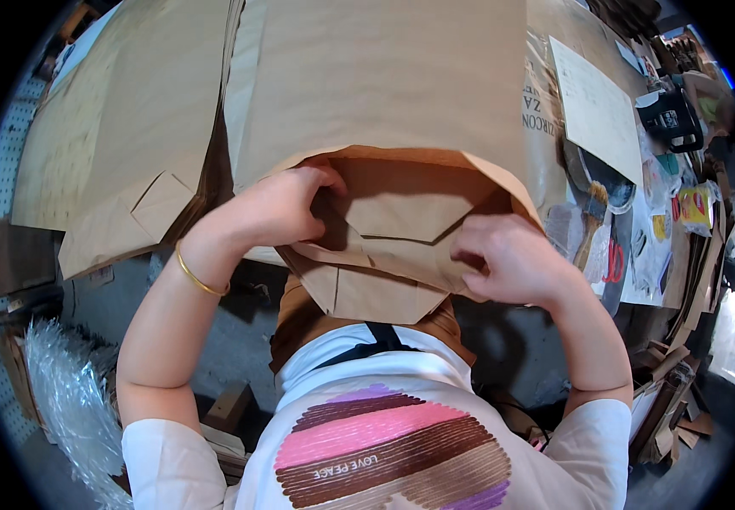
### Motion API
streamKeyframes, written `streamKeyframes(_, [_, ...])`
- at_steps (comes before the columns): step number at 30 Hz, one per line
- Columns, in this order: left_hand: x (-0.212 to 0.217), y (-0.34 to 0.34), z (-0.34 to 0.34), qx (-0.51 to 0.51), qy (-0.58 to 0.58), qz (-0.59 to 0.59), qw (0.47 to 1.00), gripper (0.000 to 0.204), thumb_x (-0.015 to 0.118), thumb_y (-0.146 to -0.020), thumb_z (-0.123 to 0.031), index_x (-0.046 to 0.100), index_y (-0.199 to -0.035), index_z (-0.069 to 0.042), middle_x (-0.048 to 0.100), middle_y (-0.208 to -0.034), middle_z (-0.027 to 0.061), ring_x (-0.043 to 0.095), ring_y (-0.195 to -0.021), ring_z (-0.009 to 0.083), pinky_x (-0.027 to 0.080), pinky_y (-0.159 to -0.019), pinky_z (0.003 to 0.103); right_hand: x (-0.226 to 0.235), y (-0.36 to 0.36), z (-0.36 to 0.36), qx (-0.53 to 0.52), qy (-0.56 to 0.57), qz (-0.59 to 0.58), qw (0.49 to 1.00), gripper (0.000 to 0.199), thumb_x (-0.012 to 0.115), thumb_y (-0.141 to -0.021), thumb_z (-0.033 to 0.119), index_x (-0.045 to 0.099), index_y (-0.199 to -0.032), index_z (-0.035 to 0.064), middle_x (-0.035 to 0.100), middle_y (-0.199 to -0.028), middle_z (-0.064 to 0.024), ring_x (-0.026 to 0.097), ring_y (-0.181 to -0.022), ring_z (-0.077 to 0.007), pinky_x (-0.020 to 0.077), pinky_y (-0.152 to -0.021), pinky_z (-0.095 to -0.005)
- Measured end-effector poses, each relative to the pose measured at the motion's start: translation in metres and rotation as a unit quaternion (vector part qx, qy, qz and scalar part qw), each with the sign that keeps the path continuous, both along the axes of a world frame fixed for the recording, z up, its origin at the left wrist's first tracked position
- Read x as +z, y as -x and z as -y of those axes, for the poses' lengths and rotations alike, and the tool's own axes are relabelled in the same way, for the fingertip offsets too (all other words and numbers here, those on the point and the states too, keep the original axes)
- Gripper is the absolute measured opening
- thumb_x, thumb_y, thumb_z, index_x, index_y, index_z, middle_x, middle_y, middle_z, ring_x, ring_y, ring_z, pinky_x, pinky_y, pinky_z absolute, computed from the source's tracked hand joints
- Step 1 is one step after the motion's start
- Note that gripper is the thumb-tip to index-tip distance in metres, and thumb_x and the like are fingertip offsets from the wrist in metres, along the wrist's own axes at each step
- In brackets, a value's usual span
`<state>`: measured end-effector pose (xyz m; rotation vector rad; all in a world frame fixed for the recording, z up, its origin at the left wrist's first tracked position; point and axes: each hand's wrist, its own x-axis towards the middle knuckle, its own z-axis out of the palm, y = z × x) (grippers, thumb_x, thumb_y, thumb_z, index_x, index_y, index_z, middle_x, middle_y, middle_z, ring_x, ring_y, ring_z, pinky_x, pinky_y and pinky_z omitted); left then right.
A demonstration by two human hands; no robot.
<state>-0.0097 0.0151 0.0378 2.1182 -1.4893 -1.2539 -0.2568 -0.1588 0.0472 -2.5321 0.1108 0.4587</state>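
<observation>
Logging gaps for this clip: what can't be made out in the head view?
- Left hand fingertips: tucked behind the brown paper bag flap.
- Right hand fingertips: curled under the bag fold.
- Paintbrush handle end and the clutter beside it: small, warped near the rim.

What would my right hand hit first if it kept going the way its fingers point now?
The right hand points left, its fingers curled on the folded bottom flap of the brown paper bag. Going on, it would meet that flap at once, then probably the left hand.

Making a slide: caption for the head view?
Both hands, left and right, fold a brown paper bag's bottom.
</observation>
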Motion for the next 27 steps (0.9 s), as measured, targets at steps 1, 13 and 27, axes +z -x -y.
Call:
streamKeyframes(1, [0.006,-0.001,0.002,-0.018,-0.008,-0.010,1.000,0.059,0.065,-0.065,-0.003,0.055,-0.123,-0.002,0.061,-0.116,0.0176,0.058,-0.109,0.0315,0.047,-0.092,0.035,0.000,-0.001,0.003,-0.010,-0.029,-0.002,1.000,0.031,0.066,-0.065,0.010,0.065,-0.095,0.0014,0.062,-0.094,-0.0137,0.062,-0.084,-0.0324,0.0517,-0.074,-0.0387])
streamKeyframes(13, [0.004,0.007,0.010,0.004,-0.013,0.070,0.997,0.058,0.080,-0.064,-0.019,0.058,-0.114,0.000,0.060,-0.110,0.0174,0.059,-0.101,0.0326,0.047,-0.087,0.037,-0.021,-0.020,0.012,-0.152,0.098,0.017,0.983,0.024,0.069,-0.081,0.020,0.062,-0.072,-0.0008,0.063,-0.071,-0.0172,0.061,-0.069,-0.0365,0.0490,-0.065,-0.0449])
streamKeyframes(27, [0.019,0.060,-0.002,-0.146,0.035,0.286,0.947,0.063,0.081,-0.066,-0.017,0.051,-0.121,-0.011,0.045,-0.131,0.0258,0.051,-0.117,0.0419,0.048,-0.092,0.044,-0.028,0.179,0.077,-0.209,0.417,0.050,0.883,0.042,0.062,-0.077,0.007,0.059,-0.119,0.0124,0.055,-0.086,-0.0065,0.058,-0.073,-0.0244,0.0492,-0.060,-0.0352])
